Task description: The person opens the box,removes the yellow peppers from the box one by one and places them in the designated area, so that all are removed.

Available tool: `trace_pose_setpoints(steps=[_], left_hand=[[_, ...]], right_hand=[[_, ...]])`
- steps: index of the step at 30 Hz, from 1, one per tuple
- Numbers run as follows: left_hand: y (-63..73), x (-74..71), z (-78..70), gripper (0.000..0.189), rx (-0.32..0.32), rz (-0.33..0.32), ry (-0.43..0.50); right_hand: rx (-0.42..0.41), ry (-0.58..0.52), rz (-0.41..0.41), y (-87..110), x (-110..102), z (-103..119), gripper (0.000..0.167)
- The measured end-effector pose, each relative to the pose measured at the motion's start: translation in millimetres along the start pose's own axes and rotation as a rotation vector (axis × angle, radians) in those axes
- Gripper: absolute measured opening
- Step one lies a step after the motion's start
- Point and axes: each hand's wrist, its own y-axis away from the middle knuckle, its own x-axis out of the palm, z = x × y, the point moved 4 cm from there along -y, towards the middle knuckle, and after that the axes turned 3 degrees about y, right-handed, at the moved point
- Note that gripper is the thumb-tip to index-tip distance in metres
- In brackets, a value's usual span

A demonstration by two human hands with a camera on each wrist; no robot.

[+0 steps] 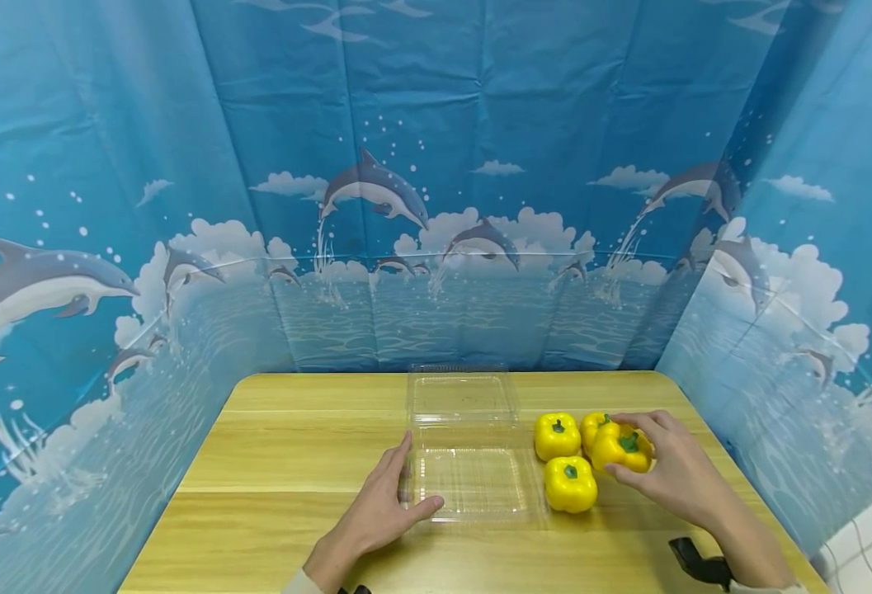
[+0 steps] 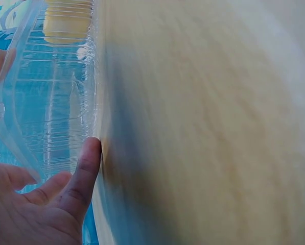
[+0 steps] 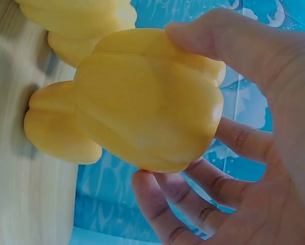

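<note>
My right hand (image 1: 679,464) grips a yellow bell pepper (image 1: 612,449), thumb on one side and fingers on the other. In the right wrist view this pepper (image 3: 147,102) appears raised off the table, other yellow peppers beyond it. A clear plastic clamshell box (image 1: 473,518) lies unfolded at the middle of the table, its lid (image 1: 461,397) laid back toward the curtain. At the box's left side rests my left hand (image 1: 379,507), fingers extended and thumb along the front corner. The left wrist view shows its fingertips against the clear wall (image 2: 55,117).
Right of the box sit three more yellow peppers: one at the back (image 1: 557,437), one in front (image 1: 571,486) and one (image 1: 591,429) partly hidden behind the held pepper. A blue dolphin-print curtain (image 1: 436,330) surrounds the wooden table (image 1: 294,445) at the back and sides.
</note>
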Motion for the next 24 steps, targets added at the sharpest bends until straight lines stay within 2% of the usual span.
trace_pose_setpoints(steps=[24], left_hand=[[1.2, 0.8, 2.5, 0.121, 0.019, -0.004, 0.008]], right_hand=[[0.048, -0.014, 0.063, 4.0, 14, -16, 0.073]])
